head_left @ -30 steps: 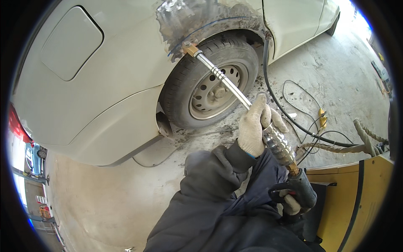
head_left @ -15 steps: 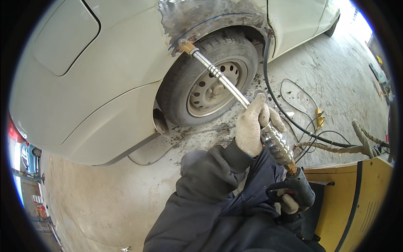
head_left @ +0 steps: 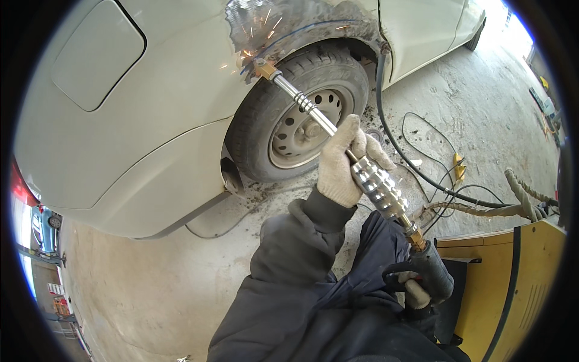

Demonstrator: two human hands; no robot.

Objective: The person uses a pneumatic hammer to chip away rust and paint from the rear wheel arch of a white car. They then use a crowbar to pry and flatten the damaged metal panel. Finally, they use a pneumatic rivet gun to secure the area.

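Note:
A spot-welding dent puller [head_left: 303, 101] spans diagonally from my body to the car's wheel arch. Its brass-coloured tip [head_left: 266, 69] touches the arch's bare metal [head_left: 295, 27], and orange sparks [head_left: 252, 53] fly there. My left hand [head_left: 344, 161], in a pale knit glove, is closed around the steel rod just above the ribbed slide weight [head_left: 380, 188]. At the lower end, my right hand [head_left: 416, 293], also gloved, grips the black pistol handle [head_left: 435, 274]; its fingers are partly hidden behind the handle.
The pale car's rear wheel [head_left: 310, 130] stands under the arch. A black cable [head_left: 382, 108] hangs from the arch's front edge and runs across the floor to wrapped hoses [head_left: 522, 199]. At right, close to me, is a yellow cabinet [head_left: 537, 277]. Thin cords and dirt lie on the concrete [head_left: 434, 139].
Sparks have appeared at the tip. My left hand and the slide weight have moved up the rod toward the car, uncovering more rod near the handle. My right hand stays at the handle.

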